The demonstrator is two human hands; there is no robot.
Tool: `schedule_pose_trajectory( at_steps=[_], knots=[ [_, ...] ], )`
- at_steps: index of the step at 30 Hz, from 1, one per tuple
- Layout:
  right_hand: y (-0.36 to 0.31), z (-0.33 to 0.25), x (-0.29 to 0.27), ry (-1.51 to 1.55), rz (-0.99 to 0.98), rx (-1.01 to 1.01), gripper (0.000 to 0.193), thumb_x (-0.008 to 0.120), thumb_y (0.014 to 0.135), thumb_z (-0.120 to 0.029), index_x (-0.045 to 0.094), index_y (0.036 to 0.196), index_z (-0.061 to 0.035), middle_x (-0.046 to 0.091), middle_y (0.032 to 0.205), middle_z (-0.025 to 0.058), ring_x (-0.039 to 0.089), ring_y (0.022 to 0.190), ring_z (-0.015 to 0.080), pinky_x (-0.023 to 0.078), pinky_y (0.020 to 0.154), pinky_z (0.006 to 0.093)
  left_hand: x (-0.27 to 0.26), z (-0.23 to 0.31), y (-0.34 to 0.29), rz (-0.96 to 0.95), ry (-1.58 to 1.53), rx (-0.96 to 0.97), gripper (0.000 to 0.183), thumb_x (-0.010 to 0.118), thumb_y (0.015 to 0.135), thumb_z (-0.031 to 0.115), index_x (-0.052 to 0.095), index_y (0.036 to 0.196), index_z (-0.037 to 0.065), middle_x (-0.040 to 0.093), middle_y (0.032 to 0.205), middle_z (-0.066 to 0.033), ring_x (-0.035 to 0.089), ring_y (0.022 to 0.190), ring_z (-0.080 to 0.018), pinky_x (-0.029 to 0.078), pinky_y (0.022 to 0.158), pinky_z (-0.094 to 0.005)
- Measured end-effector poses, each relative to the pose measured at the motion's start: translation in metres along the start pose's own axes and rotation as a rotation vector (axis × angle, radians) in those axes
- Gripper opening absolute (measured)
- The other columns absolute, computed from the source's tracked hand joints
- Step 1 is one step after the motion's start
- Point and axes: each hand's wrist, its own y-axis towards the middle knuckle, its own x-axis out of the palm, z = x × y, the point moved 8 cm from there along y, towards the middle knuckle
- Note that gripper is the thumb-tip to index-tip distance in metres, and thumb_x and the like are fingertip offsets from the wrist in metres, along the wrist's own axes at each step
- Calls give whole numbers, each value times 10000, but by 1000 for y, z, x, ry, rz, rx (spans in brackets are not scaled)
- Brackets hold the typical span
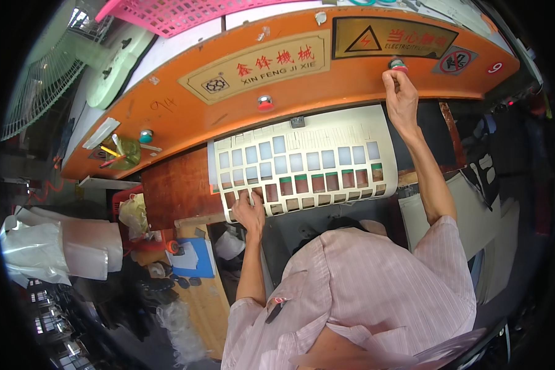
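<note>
A cream sheet with rows of rectangular cut-outs lies in front of me on the machine's bed. Through its openings pale blue, dark red and green show. My left hand rests on the sheet's near left part, fingers bent and apart. At the upper right, my right hand is closed, its fingertips at a red push button on the orange machine front. The fingers partly hide that button. Another red push button sits at the panel's middle, and a green one at its left.
A pink basket stands on top of the machine. A green fan is at the upper left. A holder with pens hangs on the panel. Plastic-wrapped packs and a blue clipboard lie left; cream sheets lie right.
</note>
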Motion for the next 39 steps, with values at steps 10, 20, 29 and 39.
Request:
schedule_pose_trajectory(
  at_steps=[10,20,29,39],
  knots=[
    [-117,54,-80,-73,35,196,243,640,1050,-205,698,1110,23,679,881,35,600,780,110,505,718,286,-9,9,2,84,-55,82,248,663,951,268,721,903,32,566,655,-159,589,712,-385,426,705,-521],
    [-218,120,-72,-299,-7,373,362,596,1050,-310,709,1051,34,736,865,186,713,802,326,538,771,440,-8,5,4,62,-49,47,241,664,938,274,730,896,46,597,669,-171,609,707,-393,451,699,-529],
    [-219,134,-55,-299,-135,473,332,589,1054,-282,711,1065,27,733,880,182,691,756,334,530,746,455,8,-11,0,28,33,2,258,661,933,278,737,914,32,646,713,-214,634,745,-427,454,734,-556],
    [-82,50,162,-164,-513,64,651,833,854,-289,589,1358,41,592,1373,249,535,1285,406,424,1129,488,3,-5,-15,-27,118,-145,232,702,940,260,733,935,30,557,672,-134,558,724,-367,409,710,-516]
  ],
)
